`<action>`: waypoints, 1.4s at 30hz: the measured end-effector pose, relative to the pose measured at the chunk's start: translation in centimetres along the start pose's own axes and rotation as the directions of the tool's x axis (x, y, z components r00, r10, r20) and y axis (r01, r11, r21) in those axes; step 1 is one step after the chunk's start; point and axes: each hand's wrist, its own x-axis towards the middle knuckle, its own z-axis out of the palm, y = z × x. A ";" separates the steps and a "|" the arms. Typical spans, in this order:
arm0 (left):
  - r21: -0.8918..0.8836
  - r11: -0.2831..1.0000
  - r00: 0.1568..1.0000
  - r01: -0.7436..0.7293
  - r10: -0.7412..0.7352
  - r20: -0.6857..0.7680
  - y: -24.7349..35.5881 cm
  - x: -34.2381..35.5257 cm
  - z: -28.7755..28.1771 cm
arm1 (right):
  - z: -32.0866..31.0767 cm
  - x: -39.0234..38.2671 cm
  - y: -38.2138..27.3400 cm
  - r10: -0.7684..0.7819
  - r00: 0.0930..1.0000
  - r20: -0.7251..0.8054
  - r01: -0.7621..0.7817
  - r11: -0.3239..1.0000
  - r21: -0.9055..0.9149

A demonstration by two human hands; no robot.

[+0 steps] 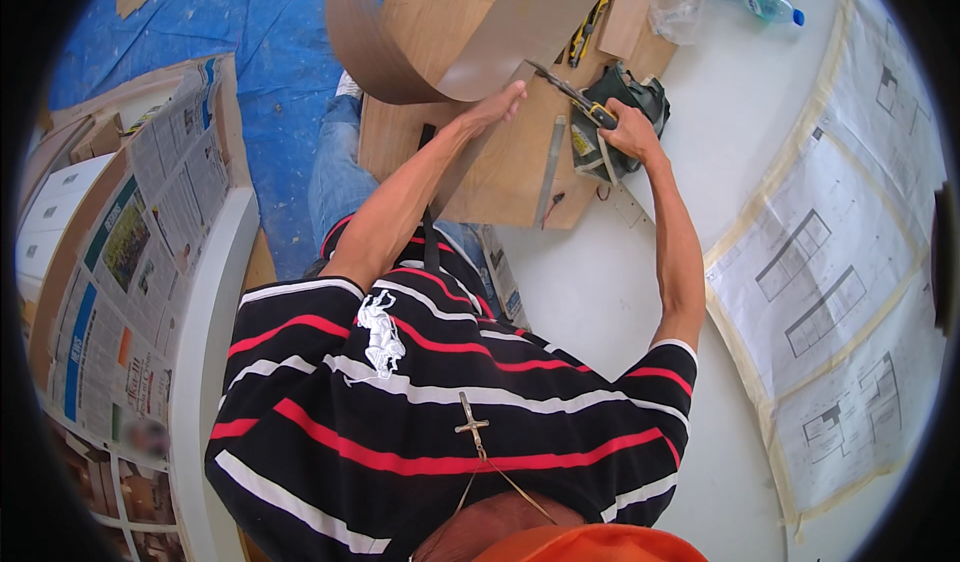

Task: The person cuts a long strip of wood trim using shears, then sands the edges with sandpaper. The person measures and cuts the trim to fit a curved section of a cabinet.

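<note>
My left hand (492, 110) is closed on the edge of a long, curled brown laminate strip (480, 32) near the top middle. My right hand (628, 134) grips yellow-and-black snips (588, 104), whose blades meet the strip's edge just right of my left fingers. Beneath lies a wooden board (495, 187). A dark green tool pouch (635, 102) sits behind my right hand, with a metal ruler (550, 172) to its left and yellow-black cutters (585, 32) above.
A blue tarp (270, 22) covers the upper left. Newspaper-covered panels (140, 292) fill the left side. A wooden plank (625, 7), a plastic bag (680, 12) and a water bottle (755, 2) lie at the top right. Taped plan drawings (820, 282) are on the right.
</note>
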 end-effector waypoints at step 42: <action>0.203 0.847 0.836 -0.492 0.524 -0.161 5.7 -16.8 -10.6 | 25.5 -1.2 -8.1 0.415 0.897 -0.154 -0.029 0.402 0.915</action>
